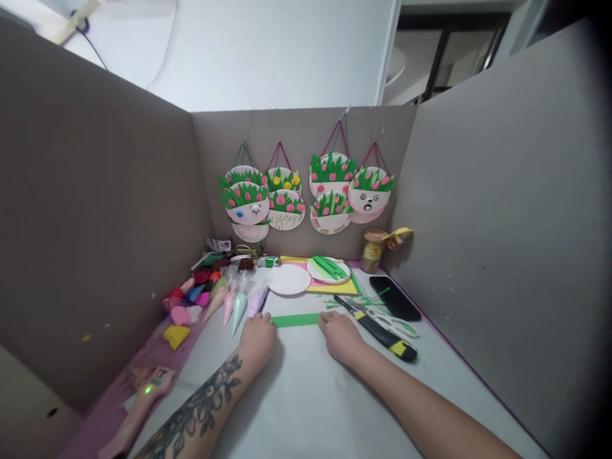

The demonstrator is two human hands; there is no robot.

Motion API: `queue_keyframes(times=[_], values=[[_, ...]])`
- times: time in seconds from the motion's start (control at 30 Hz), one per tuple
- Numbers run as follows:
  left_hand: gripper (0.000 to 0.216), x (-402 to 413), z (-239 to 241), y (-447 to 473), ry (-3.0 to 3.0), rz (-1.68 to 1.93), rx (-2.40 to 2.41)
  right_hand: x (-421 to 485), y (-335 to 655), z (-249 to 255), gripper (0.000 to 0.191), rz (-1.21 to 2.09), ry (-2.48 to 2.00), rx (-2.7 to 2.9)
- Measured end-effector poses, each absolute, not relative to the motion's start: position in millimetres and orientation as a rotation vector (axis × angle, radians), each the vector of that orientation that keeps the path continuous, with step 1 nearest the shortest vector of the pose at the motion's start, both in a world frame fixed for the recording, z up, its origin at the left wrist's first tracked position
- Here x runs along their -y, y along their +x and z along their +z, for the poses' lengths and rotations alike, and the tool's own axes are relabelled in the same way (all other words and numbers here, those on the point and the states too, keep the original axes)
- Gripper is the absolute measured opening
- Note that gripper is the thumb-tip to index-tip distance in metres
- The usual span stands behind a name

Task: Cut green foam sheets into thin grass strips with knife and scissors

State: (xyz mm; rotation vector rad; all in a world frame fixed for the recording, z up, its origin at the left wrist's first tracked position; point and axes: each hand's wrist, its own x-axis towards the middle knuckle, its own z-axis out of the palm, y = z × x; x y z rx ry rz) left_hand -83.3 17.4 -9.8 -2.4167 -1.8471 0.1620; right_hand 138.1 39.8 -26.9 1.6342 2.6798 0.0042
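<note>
The left hand [258, 336] lies knuckles up with its fingers curled onto the left end of a green paper strip [296, 320]. The right hand [340, 335] is bent the same way over the strip's right end. Whether the fingers pinch the paper or only press it down, I cannot tell.

The strip lies flat on the bench [306, 395] between the two hands. It is a narrow, straight-edged rectangle, uncreased and whole. Judging by this, the cutting-out is done but the strip has not yet been shaped or fixed to anything.

Just right of the right hand lie a black-and-yellow utility knife [377, 328] and scissors [389, 319] among green offcuts. Behind the strip is a blank white plate [289, 279], and beside it a second plate [329, 269] carrying loose green slivers. Finished plates [306, 194] with green fringes and pink blossoms hang on the cardboard back wall.
</note>
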Motion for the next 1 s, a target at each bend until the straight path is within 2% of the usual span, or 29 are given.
queue_keyframes(times=[0.27,0.53,0.8,1.0], values=[[0.036,-20.2,-11.9,-84.1,-2.439,0.182,1.893,-35.1,128.6,-27.1,0.042,0.005,1.693,-2.781],[0.037,-14.8,-5.3,-83.2,-2.434,0.226,1.835,-28.2,91.8,-27.9,0.052,-0.321,1.36,-2.98],[0.037,-15.5,-2.2,-80.0,-2.433,0.244,1.828,-29.0,134.5,-32.3,0.05,-0.243,1.749,-2.673],[0.035,-18.3,-0.4,-83.4,-2.405,0.247,1.889,-30.9,167.9,-25.2,0.043,-0.183,1.841,-2.721]])
